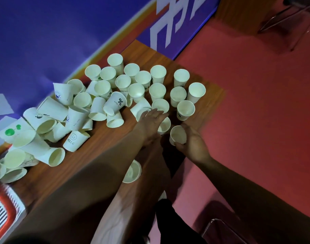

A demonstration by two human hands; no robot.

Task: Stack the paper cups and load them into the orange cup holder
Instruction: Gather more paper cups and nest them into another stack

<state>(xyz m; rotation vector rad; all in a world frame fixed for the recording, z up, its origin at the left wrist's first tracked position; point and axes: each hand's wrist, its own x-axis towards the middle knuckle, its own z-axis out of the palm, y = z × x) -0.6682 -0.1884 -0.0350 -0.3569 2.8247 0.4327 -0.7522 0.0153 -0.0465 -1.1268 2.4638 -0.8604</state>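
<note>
Wooden worktop [91, 155] crosses the frame, with the orange holder [4, 206] at lower left, tumbled cups [50, 120] left of centre and upright cups [157, 73] mid-frame. Left hand [151, 118] reaches flat over them, fingers straight; right hand [193, 143] curls round one cup [178, 134].

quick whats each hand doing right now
Left hand: open, fingers straight, reaching over the upright cups.
Right hand: holding one paper cup.

A brown wooden worktop [147, 53] stands on a red floor [256, 103], with a purple banner [36, 41] at the upper left.
</note>
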